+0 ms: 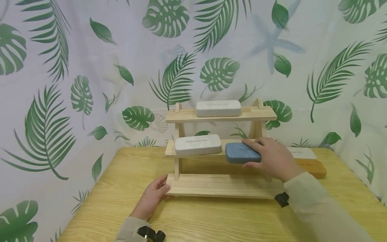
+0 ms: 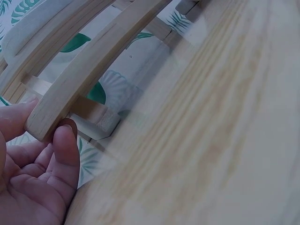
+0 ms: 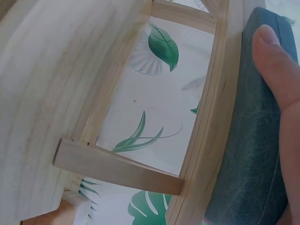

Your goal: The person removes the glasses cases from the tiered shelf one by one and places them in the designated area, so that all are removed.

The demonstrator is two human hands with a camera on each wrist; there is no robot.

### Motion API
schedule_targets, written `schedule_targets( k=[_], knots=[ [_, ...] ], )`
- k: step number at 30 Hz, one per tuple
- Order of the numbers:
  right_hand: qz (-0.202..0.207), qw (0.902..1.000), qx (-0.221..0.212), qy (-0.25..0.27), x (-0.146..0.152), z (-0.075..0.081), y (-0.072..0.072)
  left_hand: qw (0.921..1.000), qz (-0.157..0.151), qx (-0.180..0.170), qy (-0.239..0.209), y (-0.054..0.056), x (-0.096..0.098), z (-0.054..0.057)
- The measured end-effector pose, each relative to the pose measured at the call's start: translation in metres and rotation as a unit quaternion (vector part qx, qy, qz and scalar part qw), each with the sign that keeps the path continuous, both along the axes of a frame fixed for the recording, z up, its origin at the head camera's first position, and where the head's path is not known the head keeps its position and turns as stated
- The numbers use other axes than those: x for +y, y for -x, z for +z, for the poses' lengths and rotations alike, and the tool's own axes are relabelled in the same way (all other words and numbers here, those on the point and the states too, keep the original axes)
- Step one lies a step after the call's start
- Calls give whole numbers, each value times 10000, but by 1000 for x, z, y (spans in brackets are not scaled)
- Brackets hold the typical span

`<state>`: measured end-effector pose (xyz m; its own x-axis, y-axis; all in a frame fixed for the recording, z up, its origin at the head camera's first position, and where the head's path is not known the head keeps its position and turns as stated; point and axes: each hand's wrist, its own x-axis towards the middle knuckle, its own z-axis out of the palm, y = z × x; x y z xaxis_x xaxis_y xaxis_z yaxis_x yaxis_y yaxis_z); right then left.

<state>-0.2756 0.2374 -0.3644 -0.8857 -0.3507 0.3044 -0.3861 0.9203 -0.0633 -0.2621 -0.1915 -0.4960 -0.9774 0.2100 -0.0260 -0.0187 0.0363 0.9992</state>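
A three-tier wooden shelf [image 1: 211, 185] stands on the table. My left hand [image 1: 153, 195] grips the left end of its bottom board; in the left wrist view the thumb and fingers [image 2: 65, 145] pinch the board's end. My right hand [image 1: 273, 159] holds a blue glasses case [image 1: 242, 153] at the middle board, right of a white glasses case [image 1: 198, 144]. The right wrist view shows the thumb [image 3: 276, 65] along the blue case [image 3: 253, 126], which lies against the board's edge. Another white case [image 1: 218, 108] sits on the top board.
On the table [image 1: 99, 208] at the right, behind my right forearm, lie an orange case [image 1: 312, 168] and a white case [image 1: 303, 153], both partly hidden. A leaf-patterned cloth [image 1: 115, 67] hangs behind the table.
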Motion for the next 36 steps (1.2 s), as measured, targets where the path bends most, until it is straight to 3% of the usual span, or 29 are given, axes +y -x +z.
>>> schedule_targets(
  k=[10,26,36],
  knots=[
    [168,9992,331,165,9,-5,-17,10000,-80,9,13,-1,2,-1],
    [291,9950,913,271,24,-24,-31,9999,-107,-57,78,0,-2,-7],
    [319,9918,1178,380,51,-30,-45,10000,-61,-25,41,1,-2,-3]
  ],
)
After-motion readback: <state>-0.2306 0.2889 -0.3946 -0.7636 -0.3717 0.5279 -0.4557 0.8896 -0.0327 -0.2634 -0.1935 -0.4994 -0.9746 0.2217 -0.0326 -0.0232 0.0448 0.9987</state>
